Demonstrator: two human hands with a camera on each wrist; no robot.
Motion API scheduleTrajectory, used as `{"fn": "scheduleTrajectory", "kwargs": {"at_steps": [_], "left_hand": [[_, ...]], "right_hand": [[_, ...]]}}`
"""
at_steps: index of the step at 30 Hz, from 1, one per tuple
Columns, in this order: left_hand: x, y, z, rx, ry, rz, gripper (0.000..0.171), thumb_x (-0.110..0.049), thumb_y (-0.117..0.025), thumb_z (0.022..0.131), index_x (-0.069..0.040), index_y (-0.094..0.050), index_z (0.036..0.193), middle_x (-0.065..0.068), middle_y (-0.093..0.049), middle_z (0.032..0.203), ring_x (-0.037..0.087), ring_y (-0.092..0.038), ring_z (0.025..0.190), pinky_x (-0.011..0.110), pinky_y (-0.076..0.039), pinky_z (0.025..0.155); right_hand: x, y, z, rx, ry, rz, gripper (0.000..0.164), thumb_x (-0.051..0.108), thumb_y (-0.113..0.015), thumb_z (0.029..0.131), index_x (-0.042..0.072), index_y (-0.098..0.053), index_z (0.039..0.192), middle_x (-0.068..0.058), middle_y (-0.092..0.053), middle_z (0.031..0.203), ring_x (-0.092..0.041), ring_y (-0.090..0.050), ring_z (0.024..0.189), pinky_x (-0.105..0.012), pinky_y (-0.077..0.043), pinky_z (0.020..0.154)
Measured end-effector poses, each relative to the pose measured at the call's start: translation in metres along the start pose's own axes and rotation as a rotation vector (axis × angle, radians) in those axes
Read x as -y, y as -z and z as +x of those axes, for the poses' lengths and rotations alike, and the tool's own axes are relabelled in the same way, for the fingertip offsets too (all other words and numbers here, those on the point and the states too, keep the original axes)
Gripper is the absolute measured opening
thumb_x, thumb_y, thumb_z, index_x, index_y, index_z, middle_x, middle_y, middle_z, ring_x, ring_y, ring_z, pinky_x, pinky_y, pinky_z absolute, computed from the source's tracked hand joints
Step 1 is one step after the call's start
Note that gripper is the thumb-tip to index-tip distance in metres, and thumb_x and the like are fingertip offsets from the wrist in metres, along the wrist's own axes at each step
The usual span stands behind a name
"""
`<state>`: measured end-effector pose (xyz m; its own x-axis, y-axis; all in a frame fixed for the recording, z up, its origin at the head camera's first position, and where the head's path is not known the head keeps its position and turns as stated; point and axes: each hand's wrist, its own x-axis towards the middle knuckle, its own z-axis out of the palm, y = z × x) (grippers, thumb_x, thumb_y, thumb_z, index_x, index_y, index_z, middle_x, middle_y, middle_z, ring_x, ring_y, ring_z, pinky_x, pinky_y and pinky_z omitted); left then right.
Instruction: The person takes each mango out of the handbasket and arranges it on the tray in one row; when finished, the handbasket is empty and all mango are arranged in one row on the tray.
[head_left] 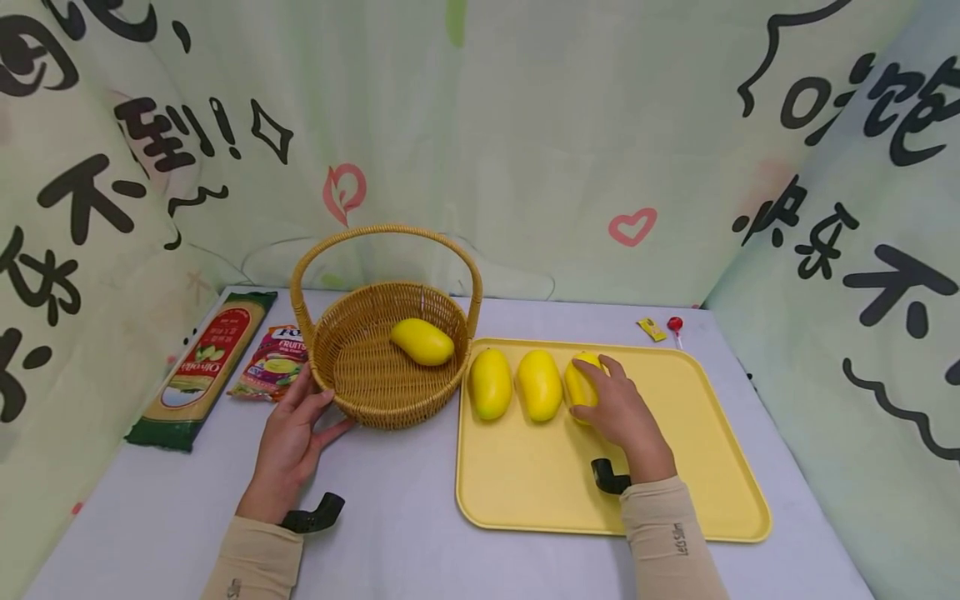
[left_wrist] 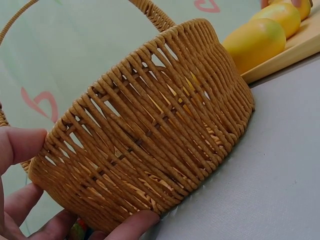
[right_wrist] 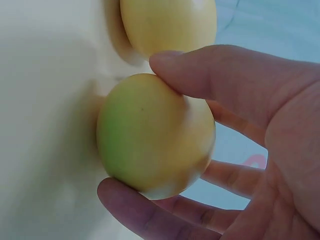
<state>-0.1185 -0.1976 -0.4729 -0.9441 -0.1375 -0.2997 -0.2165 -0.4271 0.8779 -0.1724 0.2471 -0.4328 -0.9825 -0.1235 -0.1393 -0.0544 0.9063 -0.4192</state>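
My right hand point(head_left: 621, 408) holds a yellow mango point(head_left: 579, 385) on the pale yellow tray point(head_left: 540, 483), thumb on one side and fingers on the other. Seen from the right wrist, this mango point(right_wrist: 150, 135) has a greenish patch. Two more mangoes, one in the middle point(head_left: 540, 385) and one at the left point(head_left: 491, 384), lie beside it in a row. With its fingertips at the rim and low on the wall, my left hand point(head_left: 288, 442) grips the left side of a wicker basket point(left_wrist: 145, 125). Inside the basket lies one mango point(head_left: 422, 342).
Left of the basket lie a long green-ended packet point(head_left: 206, 367) and a pink fruit-candy bag point(head_left: 273, 364). Behind the tray are a small yellow sachet point(head_left: 652, 329) and a red lollipop point(head_left: 675, 323). The basket's tall handle point(head_left: 386, 229) arches overhead. Printed curtains enclose the table.
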Motion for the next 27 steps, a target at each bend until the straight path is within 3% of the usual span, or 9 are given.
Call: {"fn": "scheduleTrajectory", "kwargs": {"at_steps": [6, 14, 27], "left_hand": [[0.0001, -0.0001, -0.0001, -0.002, 0.002, -0.001, 0.067, -0.015, -0.054, 0.111, -0.047, -0.029, 0.165, -0.013, -0.021, 0.177, 0.022, -0.034, 0.16, 0.062, -0.048, 0.112], [0.0002, 0.0005, 0.0004, 0.001, 0.005, -0.004, 0.068, -0.015, -0.053, 0.111, -0.047, -0.029, 0.165, -0.013, -0.022, 0.177, 0.021, -0.034, 0.159, 0.061, -0.048, 0.112], [0.0007, -0.0002, 0.0001, -0.004, 0.0, -0.002, 0.068, -0.014, -0.053, 0.111, -0.046, -0.028, 0.165, -0.013, -0.021, 0.177, 0.022, -0.035, 0.159, 0.061, -0.049, 0.111]], "right_hand": [[0.0002, -0.0001, 0.0019, 0.006, -0.026, 0.009, 0.077, 0.022, -0.078, 0.095, 0.011, -0.042, 0.162, -0.03, -0.02, 0.17, -0.063, -0.035, 0.145, -0.075, -0.038, 0.115], [0.0, 0.0005, 0.0015, 0.004, -0.037, -0.004, 0.077, 0.025, -0.077, 0.095, 0.008, -0.042, 0.161, -0.033, -0.023, 0.168, -0.057, -0.043, 0.143, -0.071, -0.041, 0.116], [-0.001, 0.006, -0.0013, 0.042, -0.049, 0.017, 0.081, 0.03, -0.078, 0.094, 0.01, -0.039, 0.163, -0.033, -0.019, 0.17, -0.058, -0.035, 0.149, -0.075, -0.035, 0.118]]}}
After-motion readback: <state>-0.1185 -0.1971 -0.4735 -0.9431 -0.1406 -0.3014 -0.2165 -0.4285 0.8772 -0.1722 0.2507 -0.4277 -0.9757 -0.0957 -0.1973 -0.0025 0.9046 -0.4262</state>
